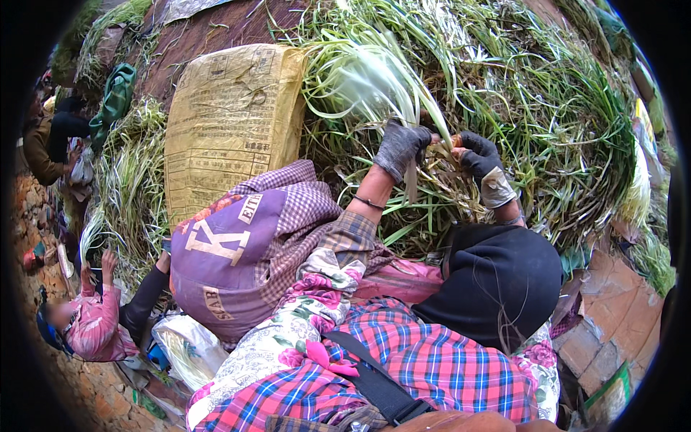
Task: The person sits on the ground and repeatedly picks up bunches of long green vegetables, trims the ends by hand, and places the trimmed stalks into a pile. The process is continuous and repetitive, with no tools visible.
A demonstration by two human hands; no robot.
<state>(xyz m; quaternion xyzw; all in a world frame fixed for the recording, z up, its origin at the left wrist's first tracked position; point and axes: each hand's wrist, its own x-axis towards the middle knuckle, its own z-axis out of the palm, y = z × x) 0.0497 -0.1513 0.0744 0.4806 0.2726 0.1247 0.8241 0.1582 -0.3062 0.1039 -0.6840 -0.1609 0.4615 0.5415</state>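
My left hand (402, 147), in a dark fingerless glove, is closed around a bunch of long, pale, chive-like leafy stalks (372, 75). The leaves fan out away from me, and their lower ends hang beneath the fist. Close beside it, my right hand (479, 157) wears a dark glove with a pale wrapping at the wrist. Its bare thumb and fingertips pinch a pale stalk (444, 121) near the base. Both hands are above a large heap of loose green stalks (518, 108) mixed with dry, brownish leaves.
A yellow woven sack (232, 119) bearing print lies left of the heap. Purple checked cloth (232, 248) covers my left knee. At far left, a person in pink (97, 324) holds pale stalks beside another heap (132, 183). Flattened cardboard (615, 313) lies at right.
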